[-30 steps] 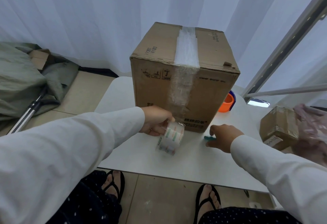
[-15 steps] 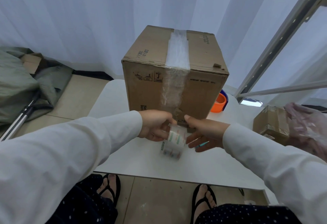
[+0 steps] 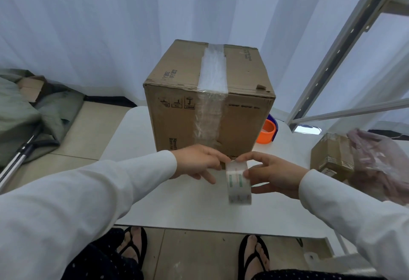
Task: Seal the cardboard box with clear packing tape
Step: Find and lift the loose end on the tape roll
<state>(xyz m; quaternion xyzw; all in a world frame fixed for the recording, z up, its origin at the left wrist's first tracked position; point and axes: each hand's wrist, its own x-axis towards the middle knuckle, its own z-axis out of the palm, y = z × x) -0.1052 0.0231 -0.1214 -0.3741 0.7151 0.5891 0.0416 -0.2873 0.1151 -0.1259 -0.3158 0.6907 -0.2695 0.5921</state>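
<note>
box (image 3: 209,107): brown cardboard, closed, upright on the far middle of the table (image 3: 177,202); a band of clear tape already runs along the top seam and down the near face, wrinkled there and ending low on that face

roll (image 3: 239,182): clear tape, on edge and tilted, just near of the box's bottom edge, between the two hands; whether it rests on the table or is lifted I cannot tell

right hand (image 3: 274,174): holds the roll from the right, thumb on top, fingers curled round its near side; a firm, closed hold

left hand (image 3: 197,164): thumb and forefinger pinched narrow at the top of the roll, touching the right thumb, other fingers spread loose; it seems to nip the tape where it leaves the roll, though the tape itself is too clear to see

step: my reading is that the strip on the near face is being ended, torn or parted from the roll

doing it well: keep the strip taut and in line with the band above; press the tail flat on the card before parting it, so it does not curl back; part it close to the box; rub the wrinkles down afterwards

risk: clear tape sticks to itself or to fingers if slack

right of box: orange tape holder (image 3: 267,132), partly hidden behind the box

far right: small parcel (image 3: 332,156) beside a plastic bag (image 3: 380,164)

left, on floor: green cloth (image 3: 26,116)
</note>
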